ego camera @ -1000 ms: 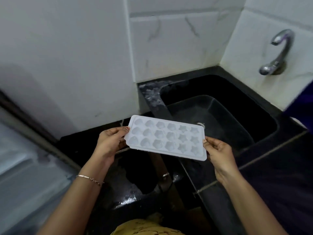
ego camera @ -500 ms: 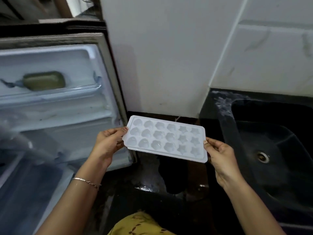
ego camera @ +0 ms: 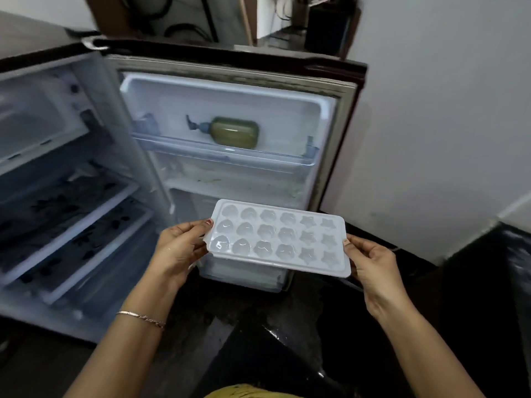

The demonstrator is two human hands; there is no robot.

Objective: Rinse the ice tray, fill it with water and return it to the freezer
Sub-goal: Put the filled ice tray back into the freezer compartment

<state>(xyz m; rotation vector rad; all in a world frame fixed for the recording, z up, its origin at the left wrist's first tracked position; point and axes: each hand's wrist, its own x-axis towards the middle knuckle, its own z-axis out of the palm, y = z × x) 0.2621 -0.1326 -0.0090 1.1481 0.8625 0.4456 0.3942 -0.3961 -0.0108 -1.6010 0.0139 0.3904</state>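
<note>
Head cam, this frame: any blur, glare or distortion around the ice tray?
Head view: ice tray, left hand and right hand sharp, only small glints in the cells; fridge shelves at left soft, smeared; wide-angle lens bows the edges of the fridge door.

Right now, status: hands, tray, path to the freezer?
Left hand and right hand each grip one end of ice tray. Tray held roughly level before open fridge door. No obstacle visible between.
</note>
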